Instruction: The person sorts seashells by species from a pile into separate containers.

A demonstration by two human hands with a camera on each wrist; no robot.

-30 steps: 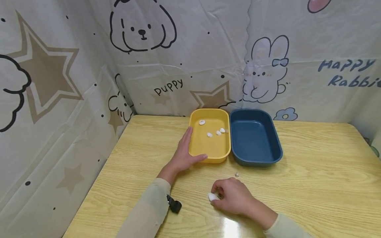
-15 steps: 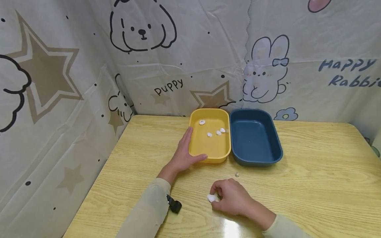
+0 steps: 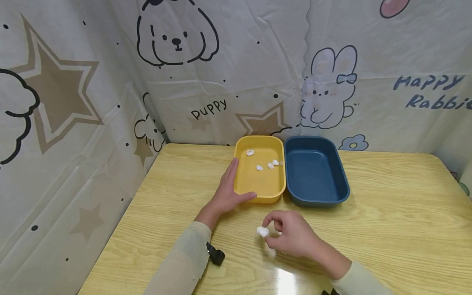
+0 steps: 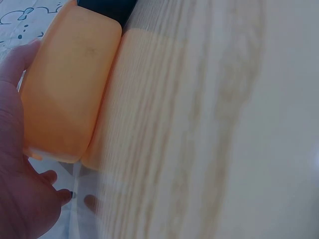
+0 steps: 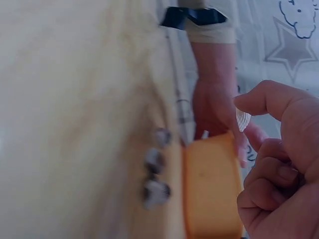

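My right hand point(image 3: 293, 235) pinches a white ribbed seashell point(image 3: 262, 232) between thumb and index finger, held above the wooden table in front of the trays. In the right wrist view that seashell point(image 5: 242, 119) shows edge-on at the fingertips, with the other fingers curled into the palm. My left hand point(image 3: 226, 192) rests against the near left corner of a yellow tray point(image 3: 259, 184). Its fingers lie straight along the outer left wall, and its thumb reaches along the near rim. Several small white shells point(image 3: 259, 168) lie inside this tray.
A dark blue tray point(image 3: 317, 203) stands against the yellow tray's right side. Blurred grey-and-white shells point(image 5: 156, 193) lie on the table point(image 3: 398, 213) in the right wrist view. A black strap device point(image 3: 216, 255) sits at the left sleeve. A printed cloth point(image 3: 258, 73) hangs behind and at left.
My right hand has risen from the table with the white seashell and moved slightly toward the trays. It now hides the small shell seen before the blue tray. My left hand stays in place.
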